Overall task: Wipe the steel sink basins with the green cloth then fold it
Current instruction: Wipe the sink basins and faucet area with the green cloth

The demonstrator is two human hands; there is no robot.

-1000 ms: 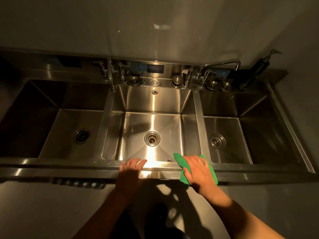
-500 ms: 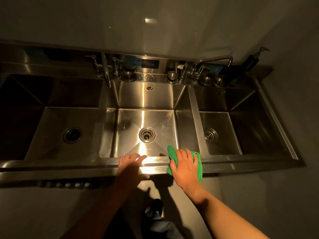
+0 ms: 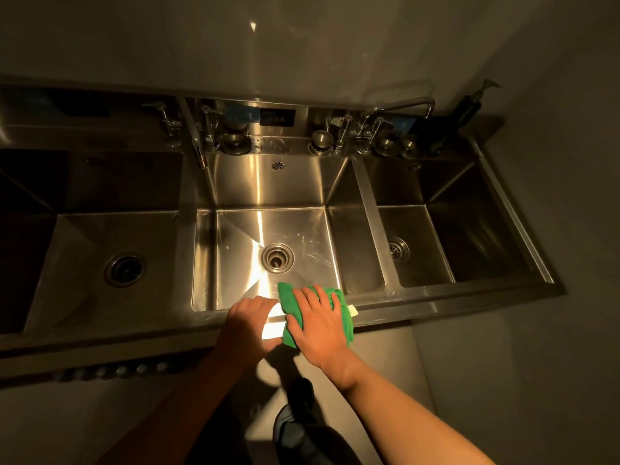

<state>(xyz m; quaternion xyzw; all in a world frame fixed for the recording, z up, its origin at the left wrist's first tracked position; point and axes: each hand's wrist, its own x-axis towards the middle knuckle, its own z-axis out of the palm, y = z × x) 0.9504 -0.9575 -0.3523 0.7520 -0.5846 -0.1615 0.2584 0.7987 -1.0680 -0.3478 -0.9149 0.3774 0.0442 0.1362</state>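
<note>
A dim, warm-lit room with a plain wall behind a long steel sink [image 3: 436,305] of three basins, seen from above. Taps and a dark soap bottle [image 3: 459,119] line the back ledge. The green cloth [image 3: 289,297] lies bunched on the front rim at the near right corner of the middle basin [image 3: 295,226], its far edge hanging just over the basin floor. The right hand [image 3: 318,327] lies flat on top of it, fingers straight and close together, pressing it down. The left hand [image 3: 250,322] rests on the rim just beside it, fingers bent over the inner edge; glare hides the tips, so whether they hook the edge cannot be told. This looks like the wiping step, working the rim and not yet folding. The left basin [image 3: 110,229] and right basin [image 3: 412,229] hold only their drains. The next move likely calls for sliding the cloth down into a basin under steady flat pressure, with the left hand bracing.
</note>
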